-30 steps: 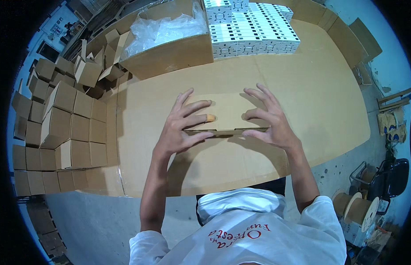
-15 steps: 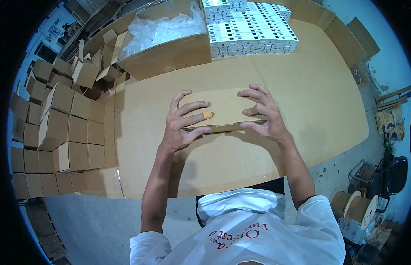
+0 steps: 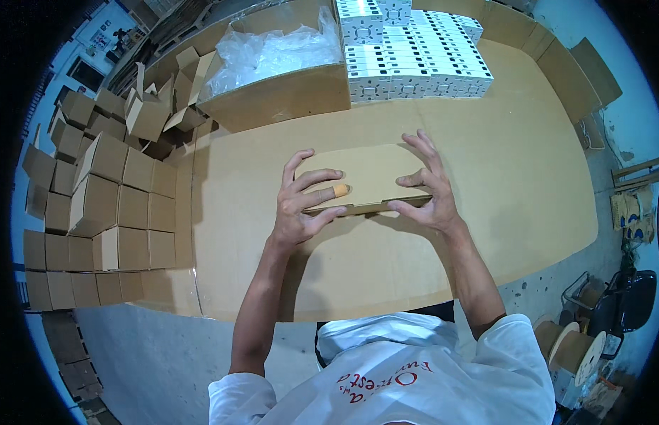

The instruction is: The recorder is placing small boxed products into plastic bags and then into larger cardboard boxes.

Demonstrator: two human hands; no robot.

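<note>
Box: one flat brown carton [image 3: 368, 177], mid-table, flap edge facing the person.
Left hand [image 3: 305, 205]: fingers spread, pressing the box's left end, thumb under its near edge.
Right hand [image 3: 425, 188]: grasping the right end likewise.
Room: bare table [image 3: 528, 184] right and near; stacked cartons [image 3: 96, 212] crowd the left edge.

Bare table [image 3: 528, 184] lies open right of and before the hands, while stacked brown boxes [image 3: 96, 212] crowd the left and white cartons [image 3: 414, 64] block the far edge.
</note>
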